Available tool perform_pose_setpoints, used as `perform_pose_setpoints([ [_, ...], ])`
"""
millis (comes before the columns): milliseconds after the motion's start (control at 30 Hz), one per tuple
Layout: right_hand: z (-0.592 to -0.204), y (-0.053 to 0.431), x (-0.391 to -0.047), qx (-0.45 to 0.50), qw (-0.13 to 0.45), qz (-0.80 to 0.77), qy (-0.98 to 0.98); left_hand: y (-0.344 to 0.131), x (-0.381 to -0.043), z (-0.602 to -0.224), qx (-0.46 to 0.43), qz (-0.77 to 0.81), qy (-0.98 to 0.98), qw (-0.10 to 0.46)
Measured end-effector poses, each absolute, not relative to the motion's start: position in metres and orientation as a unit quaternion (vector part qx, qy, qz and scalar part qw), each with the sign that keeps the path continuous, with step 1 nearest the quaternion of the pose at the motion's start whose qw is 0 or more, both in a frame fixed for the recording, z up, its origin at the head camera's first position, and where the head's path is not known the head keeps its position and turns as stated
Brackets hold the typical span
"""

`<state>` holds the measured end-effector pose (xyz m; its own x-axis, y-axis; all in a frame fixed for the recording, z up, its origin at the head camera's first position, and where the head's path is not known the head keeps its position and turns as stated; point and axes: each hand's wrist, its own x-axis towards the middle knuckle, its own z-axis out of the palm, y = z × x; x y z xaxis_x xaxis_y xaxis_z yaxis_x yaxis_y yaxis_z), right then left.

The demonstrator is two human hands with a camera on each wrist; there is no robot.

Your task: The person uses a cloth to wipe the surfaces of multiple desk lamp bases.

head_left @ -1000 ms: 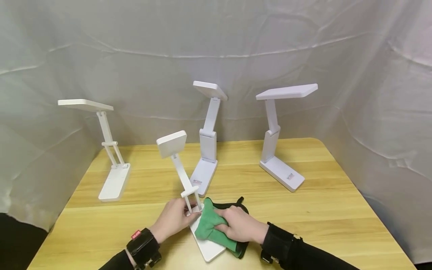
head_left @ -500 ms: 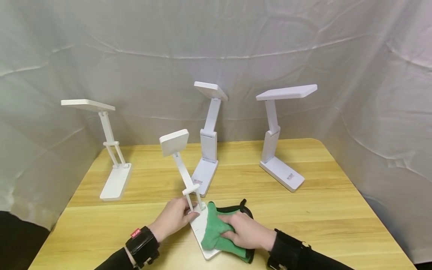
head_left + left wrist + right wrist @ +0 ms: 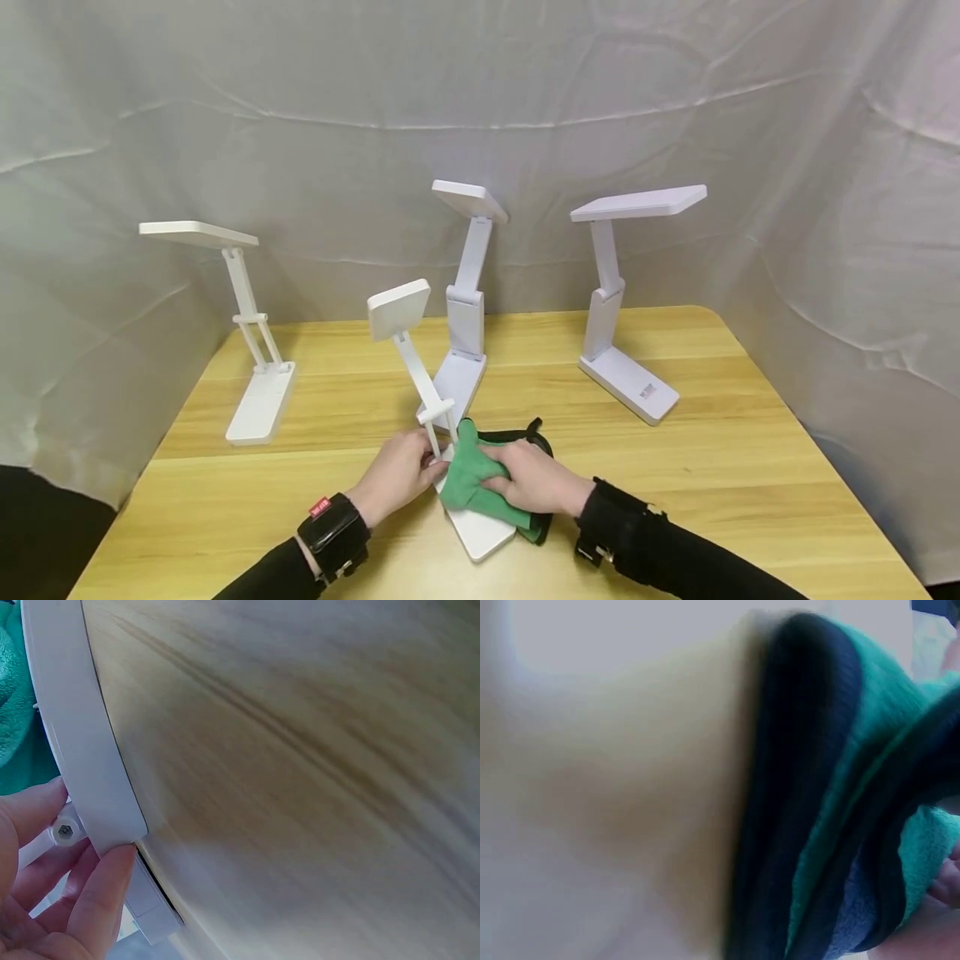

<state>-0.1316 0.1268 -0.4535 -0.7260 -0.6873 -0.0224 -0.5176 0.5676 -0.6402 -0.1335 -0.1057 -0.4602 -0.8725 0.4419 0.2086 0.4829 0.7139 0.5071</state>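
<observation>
A white folding desk lamp [image 3: 477, 533] stands nearest the person, its small head [image 3: 399, 309] raised on a hinged arm. My left hand [image 3: 399, 473] grips the hinge end of its base; in the left wrist view, the thumb and fingers [image 3: 105, 900] pinch the base's edge beside a screw joint. A green cloth [image 3: 480, 479] with black edging is bunched under my right hand [image 3: 536, 479], which holds it against the top of the base. In the right wrist view the folded cloth [image 3: 885, 720] fills the right side, and the hand shows only in part.
Three more white lamps stand unfolded farther back: one lamp [image 3: 261, 404] at left, another lamp [image 3: 461, 379] just behind the near one, a third lamp [image 3: 628, 383] at right. All are on a wooden table [image 3: 712, 483] with a grey curtain [image 3: 360, 167] behind.
The green cloth and right hand slid toward the base's front and right, then back up toward the hinge. The near lamp and left hand have shifted slightly right and away from the person.
</observation>
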Motion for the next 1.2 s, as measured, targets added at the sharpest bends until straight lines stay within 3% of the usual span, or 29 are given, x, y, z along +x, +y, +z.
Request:
perform_pose_setpoints([
  [267, -0.456, 0.153, -0.107, -0.414, 0.106, -0.315, 0.848, -0.104, -0.133, -0.462, -0.246, -0.295, -0.922, 0.04],
  [600, -0.452, 0.131, -0.134, -0.376, 0.113, -0.285, 0.875, -0.103, -0.135, -0.461, -0.246, -0.289, -0.925, 0.033],
  [900, -0.456, 0.157, -0.1, -0.434, 0.102, -0.308, 0.84, -0.105, -0.131, -0.464, -0.245, -0.296, -0.922, 0.046],
  [1067, -0.453, 0.142, -0.117, -0.41, 0.116, -0.295, 0.855, -0.106, -0.132, -0.464, -0.244, -0.29, -0.924, 0.046],
  [1200, -0.453, 0.131, -0.13, -0.397, 0.094, -0.269, 0.873, -0.104, -0.133, -0.463, -0.245, -0.288, -0.925, 0.043],
])
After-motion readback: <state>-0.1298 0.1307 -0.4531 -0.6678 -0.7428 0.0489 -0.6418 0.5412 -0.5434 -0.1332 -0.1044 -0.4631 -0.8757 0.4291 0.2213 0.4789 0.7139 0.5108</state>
